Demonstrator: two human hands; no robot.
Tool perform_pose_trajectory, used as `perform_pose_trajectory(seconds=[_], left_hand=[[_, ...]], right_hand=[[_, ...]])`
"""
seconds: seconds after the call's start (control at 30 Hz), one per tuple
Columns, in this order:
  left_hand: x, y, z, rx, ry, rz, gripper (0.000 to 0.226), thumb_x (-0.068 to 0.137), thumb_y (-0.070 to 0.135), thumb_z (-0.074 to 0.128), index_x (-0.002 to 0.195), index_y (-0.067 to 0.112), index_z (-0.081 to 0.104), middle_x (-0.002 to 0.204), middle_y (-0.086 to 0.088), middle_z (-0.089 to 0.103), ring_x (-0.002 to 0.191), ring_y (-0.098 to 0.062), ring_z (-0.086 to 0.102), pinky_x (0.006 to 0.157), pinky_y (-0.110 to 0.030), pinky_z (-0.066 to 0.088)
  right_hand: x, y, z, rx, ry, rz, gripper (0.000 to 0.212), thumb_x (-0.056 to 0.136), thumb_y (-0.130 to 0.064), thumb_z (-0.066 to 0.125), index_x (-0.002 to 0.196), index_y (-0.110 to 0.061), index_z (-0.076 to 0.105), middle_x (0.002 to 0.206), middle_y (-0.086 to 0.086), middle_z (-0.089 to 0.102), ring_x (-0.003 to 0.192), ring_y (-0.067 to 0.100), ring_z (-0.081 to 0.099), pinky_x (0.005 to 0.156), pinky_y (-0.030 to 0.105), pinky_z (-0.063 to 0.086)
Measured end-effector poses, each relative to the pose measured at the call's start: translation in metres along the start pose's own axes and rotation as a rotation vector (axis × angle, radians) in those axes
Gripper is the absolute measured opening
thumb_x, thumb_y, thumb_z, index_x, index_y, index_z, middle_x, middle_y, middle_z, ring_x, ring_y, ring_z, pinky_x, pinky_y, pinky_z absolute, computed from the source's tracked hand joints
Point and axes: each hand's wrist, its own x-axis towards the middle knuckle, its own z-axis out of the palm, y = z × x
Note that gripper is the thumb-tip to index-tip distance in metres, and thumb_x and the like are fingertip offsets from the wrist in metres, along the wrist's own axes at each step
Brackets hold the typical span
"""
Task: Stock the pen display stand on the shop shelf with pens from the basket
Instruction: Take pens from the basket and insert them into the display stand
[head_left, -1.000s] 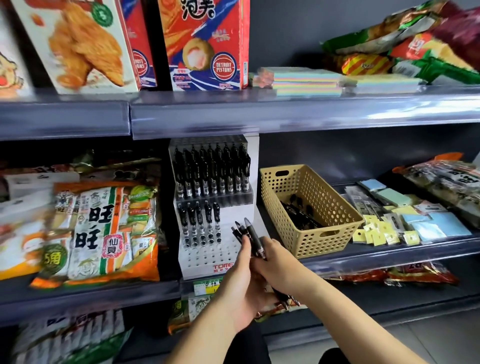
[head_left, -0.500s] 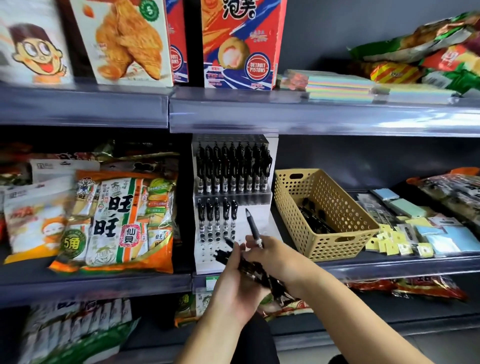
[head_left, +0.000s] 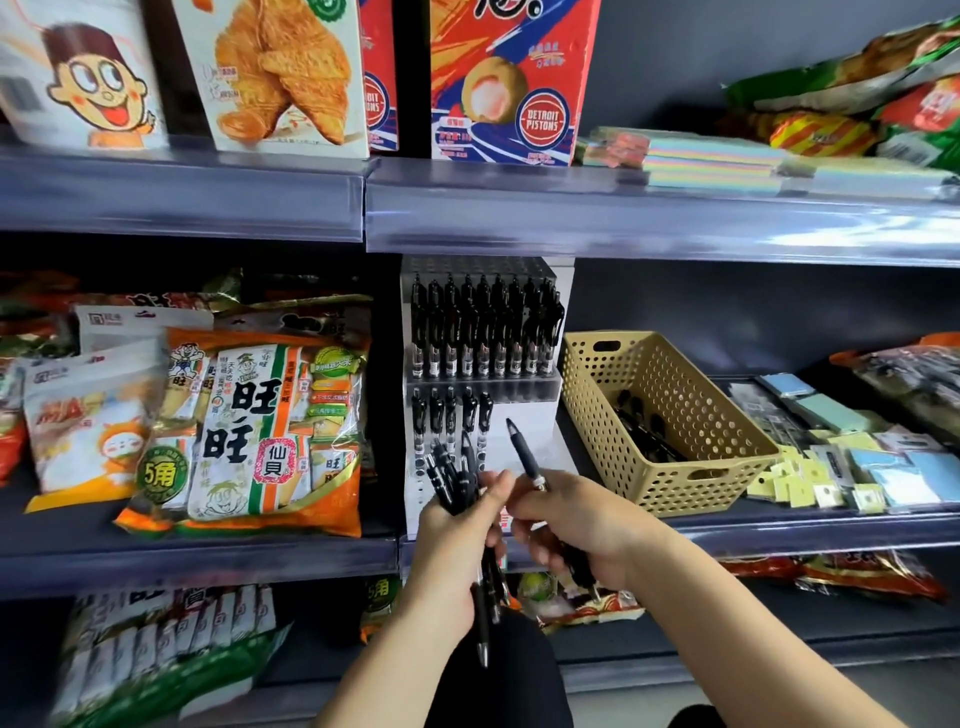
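Holding a bundle of black pens (head_left: 457, 480) in a closed fist, the left hand (head_left: 449, 551) sits low in front of the pen display stand (head_left: 524, 431); pen ends stick out above and below the fist. Head view, the only one: right hand (head_left: 582, 519) is closed on a single pen (head_left: 524, 454), pinched near its lower part, clicker end angled up and left toward the stand's second tier. This pen is not yet seated; it is near the stand but apart from it. Stand status: top row looks full, black pens upright side by side across its width. Second row holds five pens at its left end; the right part of that row is unfilled. Lower perforated tiers appear empty, though the hands hide part of them. The tan basket (head_left: 675, 431), just beside the stand on the same shelf (head_left: 779, 530), has several dark pens lying in its bottom; count cannot be told. Judgement: roughly the first third of the stand is stocked. Remaining: seat the single pen next to the fifth one, work through the bundle, then return to the basket.
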Motion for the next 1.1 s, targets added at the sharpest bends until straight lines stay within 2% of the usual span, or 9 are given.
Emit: perform_pose_trajectory(seconds=[0.07, 0.17, 0.3, 0.43, 0.53, 0.63, 0.8, 0.97, 1.1], left_hand=[[-0.001, 0.011, -0.002, 0.001, 0.002, 0.057, 0.023, 0.076, 0.032, 0.076, 0.090, 0.015, 0.070, 0.051, 0.004, 0.049, 0.047, -0.012, 0.042, 0.054, -0.025, 0.037], [-0.001, 0.023, -0.005, 0.090, -0.006, 0.089, 0.028, 0.075, 0.035, 0.076, 0.067, 0.012, 0.062, 0.046, 0.002, 0.041, 0.048, -0.015, 0.042, 0.057, -0.027, 0.037], [-0.002, 0.032, -0.009, 0.124, 0.000, 0.099, 0.034, 0.075, 0.029, 0.077, 0.054, 0.014, 0.054, 0.055, -0.005, 0.046, 0.056, -0.018, 0.046, 0.060, -0.025, 0.037], [-0.004, 0.038, -0.017, 0.030, 0.103, 0.072, 0.038, 0.076, 0.031, 0.075, 0.059, 0.011, 0.048, 0.068, -0.014, 0.053, 0.055, -0.012, 0.047, 0.056, -0.026, 0.031], [-0.003, 0.034, -0.022, 0.006, 0.143, 0.048, 0.034, 0.080, 0.031, 0.073, 0.065, 0.012, 0.049, 0.084, -0.019, 0.057, 0.058, -0.007, 0.043, 0.054, -0.023, 0.027], [-0.002, 0.024, -0.023, 0.006, 0.140, 0.039, 0.032, 0.077, 0.029, 0.075, 0.076, 0.004, 0.056, 0.071, -0.013, 0.055, 0.059, -0.014, 0.048, 0.055, -0.024, 0.031], [0.002, 0.006, -0.024, 0.038, 0.128, 0.071, 0.027, 0.076, 0.025, 0.077, 0.088, 0.004, 0.064, 0.062, -0.005, 0.056, 0.063, -0.017, 0.053, 0.047, -0.015, 0.043], [0.010, 0.000, -0.033, 0.084, 0.123, 0.108, 0.024, 0.080, 0.024, 0.073, 0.098, 0.010, 0.065, 0.067, 0.001, 0.059, 0.045, -0.002, 0.048, 0.044, -0.012, 0.042], [0.014, -0.001, -0.043, 0.102, 0.152, 0.076, 0.027, 0.084, 0.035, 0.066, 0.096, 0.011, 0.062, 0.053, 0.002, 0.043, 0.048, -0.011, 0.045, 0.052, -0.020, 0.040]], right_hand=[[0.001, 0.001, 0.000, -0.138, -0.022, -0.027, 0.016, 0.091, -0.005, 0.044, 0.093, -0.012, 0.058, 0.054, 0.002, 0.047, 0.037, 0.009, 0.034, 0.035, 0.018, 0.025], [0.005, 0.003, 0.000, -0.340, -0.057, -0.007, 0.006, 0.087, -0.007, 0.046, 0.085, -0.012, 0.050, 0.055, 0.000, 0.046, 0.037, 0.008, 0.034, 0.037, 0.021, 0.026], [0.004, 0.002, -0.005, -0.354, -0.068, -0.019, 0.009, 0.086, -0.007, 0.056, 0.087, -0.012, 0.048, 0.061, 0.004, 0.052, 0.039, 0.008, 0.043, 0.038, 0.020, 0.033], [0.002, 0.007, -0.022, -0.138, 0.040, -0.049, 0.017, 0.082, -0.006, 0.069, 0.095, -0.007, 0.059, 0.069, 0.007, 0.059, 0.051, 0.010, 0.055, 0.049, 0.018, 0.047], [0.006, 0.011, -0.032, 0.232, 0.103, -0.074, 0.012, 0.074, 0.001, 0.071, 0.080, -0.003, 0.061, 0.063, 0.007, 0.060, 0.050, 0.011, 0.057, 0.045, 0.016, 0.048], [0.013, 0.014, -0.035, 0.583, 0.168, -0.112, 0.008, 0.063, 0.000, 0.071, 0.068, -0.002, 0.065, 0.061, 0.010, 0.063, 0.052, 0.012, 0.061, 0.048, 0.016, 0.053], [0.024, 0.023, -0.022, 0.776, 0.229, -0.167, 0.016, 0.083, 0.002, 0.059, 0.067, -0.001, 0.058, 0.062, 0.010, 0.063, 0.062, 0.016, 0.068, 0.056, 0.021, 0.057], [0.032, 0.008, -0.029, 0.574, 0.427, -0.300, 0.005, 0.087, 0.000, 0.057, 0.084, 0.002, 0.061, 0.078, 0.014, 0.067, 0.072, 0.021, 0.068, 0.067, 0.026, 0.059], [0.048, -0.015, -0.039, 0.063, 0.696, -0.502, 0.009, 0.088, -0.010, 0.062, 0.080, -0.013, 0.066, 0.077, 0.008, 0.070, 0.076, 0.022, 0.070, 0.073, 0.032, 0.057]])
